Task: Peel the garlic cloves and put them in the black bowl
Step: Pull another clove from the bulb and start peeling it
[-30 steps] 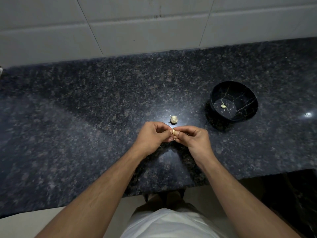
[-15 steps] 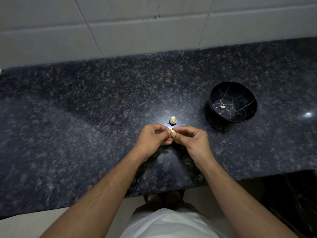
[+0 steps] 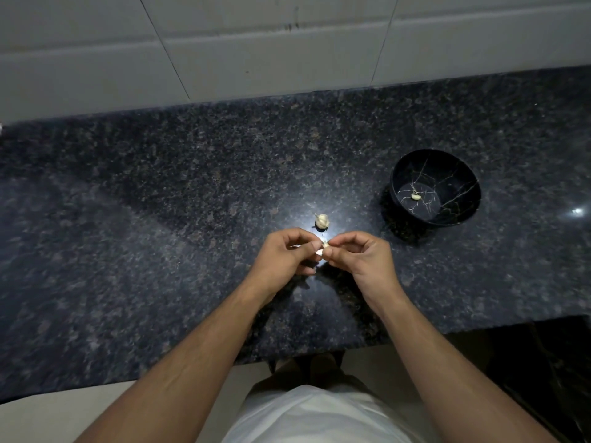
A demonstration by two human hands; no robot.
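Both hands pinching one garlic clove (image 3: 323, 247), mid-peel

Left hand (image 3: 284, 260) and right hand (image 3: 361, 260) fingers are pinching it left of the black bowl (image 3: 460, 215); it's probably slipping onto the tabletop (image 3: 160, 219) if squeezed.

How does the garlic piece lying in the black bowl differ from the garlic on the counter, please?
The garlic piece in the bowl is small, smooth and lies flat inside the black bowl; the garlic on the counter is larger, lumpy, with a stem tip, and sits on the countertop. Both are pale.
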